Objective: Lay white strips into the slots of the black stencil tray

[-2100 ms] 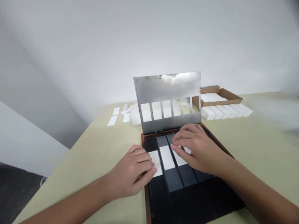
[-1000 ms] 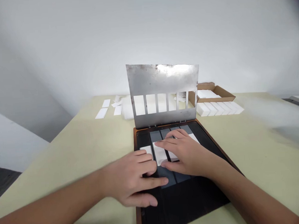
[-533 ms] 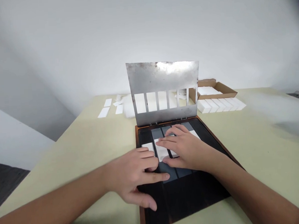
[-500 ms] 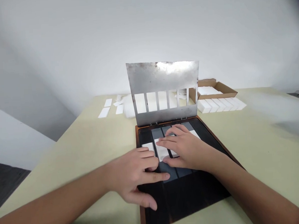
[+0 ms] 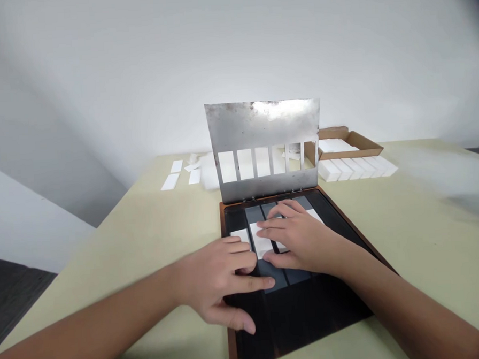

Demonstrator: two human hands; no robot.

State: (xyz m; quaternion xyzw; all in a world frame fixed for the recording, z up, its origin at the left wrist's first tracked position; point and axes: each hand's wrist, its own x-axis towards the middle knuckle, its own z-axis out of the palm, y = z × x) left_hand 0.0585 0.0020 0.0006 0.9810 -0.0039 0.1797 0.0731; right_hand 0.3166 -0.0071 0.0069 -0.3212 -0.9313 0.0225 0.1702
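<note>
A black board with a brown edge [image 5: 311,317] lies in front of me, bearing dark grey strips [image 5: 274,274] and several white rectangular cards [image 5: 262,242]. My left hand [image 5: 224,279] rests at its left side, index finger stretched onto a grey strip, thumb apart, the other fingers curled over a white card [image 5: 239,234]. Over the middle cards lies my right hand [image 5: 296,233], its fingers spread and fingertips touching a card; part of the cards beneath is hidden. Hinged to the board's far edge, a metal plate [image 5: 261,125] with a row of rectangular windows stands upright.
Behind the plate on the right, a cardboard box [image 5: 366,143] holds white sheets, with a row of white card stacks [image 5: 355,169] before it. Loose white cards [image 5: 170,181] and a whitish heap [image 5: 210,170] lie at the back left of the pale table [image 5: 165,226].
The whole view has shifted slightly, so everything appears a little further right. Both hands keep nearly the same pose on the board.
</note>
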